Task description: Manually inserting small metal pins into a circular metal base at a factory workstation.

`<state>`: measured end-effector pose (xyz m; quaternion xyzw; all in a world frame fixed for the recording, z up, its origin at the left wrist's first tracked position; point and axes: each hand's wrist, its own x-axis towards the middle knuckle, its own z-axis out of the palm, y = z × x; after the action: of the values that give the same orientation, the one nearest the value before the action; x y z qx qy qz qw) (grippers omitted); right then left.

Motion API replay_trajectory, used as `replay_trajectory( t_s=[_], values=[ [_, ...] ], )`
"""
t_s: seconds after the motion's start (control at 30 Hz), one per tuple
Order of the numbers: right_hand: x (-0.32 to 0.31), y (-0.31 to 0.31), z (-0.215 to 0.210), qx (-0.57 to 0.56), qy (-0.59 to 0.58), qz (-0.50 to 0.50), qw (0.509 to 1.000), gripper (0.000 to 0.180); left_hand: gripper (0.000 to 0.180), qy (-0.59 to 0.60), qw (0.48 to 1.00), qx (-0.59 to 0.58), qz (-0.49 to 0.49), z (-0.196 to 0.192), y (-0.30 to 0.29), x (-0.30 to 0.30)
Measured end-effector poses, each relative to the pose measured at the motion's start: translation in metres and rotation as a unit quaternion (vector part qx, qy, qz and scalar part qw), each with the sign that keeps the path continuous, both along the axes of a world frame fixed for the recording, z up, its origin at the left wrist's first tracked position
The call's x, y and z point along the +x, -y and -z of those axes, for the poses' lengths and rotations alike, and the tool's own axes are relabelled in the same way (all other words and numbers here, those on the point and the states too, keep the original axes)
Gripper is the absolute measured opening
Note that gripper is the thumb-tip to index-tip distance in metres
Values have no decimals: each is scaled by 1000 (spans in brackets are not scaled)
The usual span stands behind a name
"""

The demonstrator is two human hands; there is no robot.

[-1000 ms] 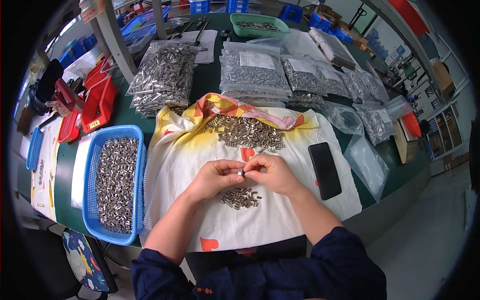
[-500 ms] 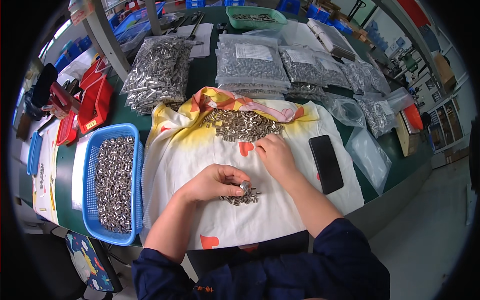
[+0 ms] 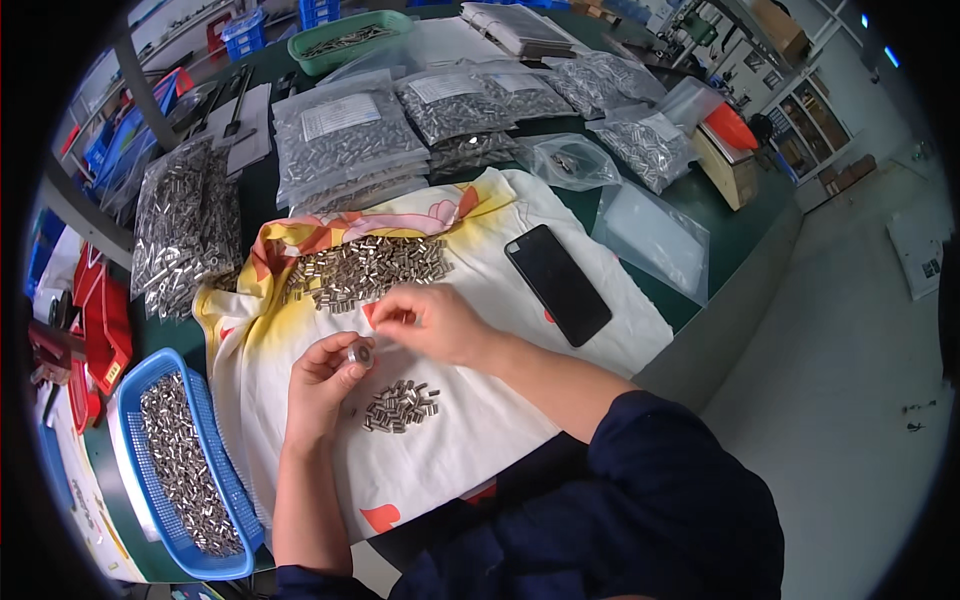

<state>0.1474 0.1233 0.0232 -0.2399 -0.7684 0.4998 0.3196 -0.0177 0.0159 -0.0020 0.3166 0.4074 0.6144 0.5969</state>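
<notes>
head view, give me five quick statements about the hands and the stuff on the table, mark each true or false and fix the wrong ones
1. The left hand holds a round metal piece. True.
2. The phone lies in the blue basket. False: the phone lies on the patterned cloth.
3. A near pile and a far pile of small metal pieces lie on the cloth. True.
4. The right hand is pressed flat on the near pile. False: the right hand is apart from it, fingers curled.
5. The green tray stands beyond the labelled plastic bags. True.
</notes>
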Motion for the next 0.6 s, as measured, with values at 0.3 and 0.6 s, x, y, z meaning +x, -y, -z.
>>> replay_trajectory(
  t_s=[0.3, 0.6],
  values=[
    [-2, 16, 5, 128, -24, -15, 991, 7, 36, -58, 997, -19, -40, 5, 1, 3],
    [-18, 22, 16, 235, -51, 27, 970, 10, 33, -138, 981, -106, -89, 5, 7, -1]
  ],
)
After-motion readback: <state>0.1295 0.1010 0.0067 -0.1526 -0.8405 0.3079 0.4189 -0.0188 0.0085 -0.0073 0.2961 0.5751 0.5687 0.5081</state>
